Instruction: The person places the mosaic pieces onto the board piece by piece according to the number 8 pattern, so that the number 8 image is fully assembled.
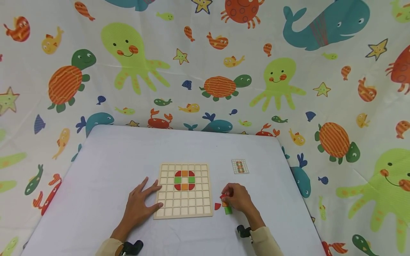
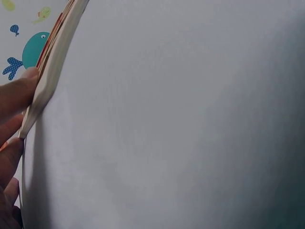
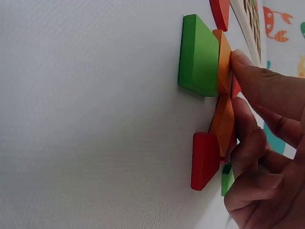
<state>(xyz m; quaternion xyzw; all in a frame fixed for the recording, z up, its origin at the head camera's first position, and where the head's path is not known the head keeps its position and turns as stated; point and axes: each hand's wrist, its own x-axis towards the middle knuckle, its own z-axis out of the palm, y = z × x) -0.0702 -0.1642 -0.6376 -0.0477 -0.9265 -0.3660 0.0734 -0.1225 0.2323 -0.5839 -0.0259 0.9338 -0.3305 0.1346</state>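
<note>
My left hand [image 1: 140, 202] lies with fingers spread at the left side of a wooden grid board [image 1: 183, 216], fingertips and thumb on its rim. In the left wrist view its fingers meet the board edge [image 2: 55, 67]. Set in the grid is a ring of red, orange [image 1: 184, 173] and green tiles around a bare cell. Right of the board, my right hand [image 1: 239, 197] pinches a red tile [image 3: 236, 88] between thumb and finger, low among loose tiles. Around it lie a green tile [image 3: 200, 57], orange tiles [image 3: 223, 124] and another red tile [image 3: 205, 162].
A small pattern card [image 1: 240, 166] with a printed grid lies beyond my right hand. One red quarter-round tile [image 1: 217, 206] sits between board and hand. White cloth [image 1: 121, 153] covers the table; a sea-animal curtain [image 1: 198, 64] hangs behind it.
</note>
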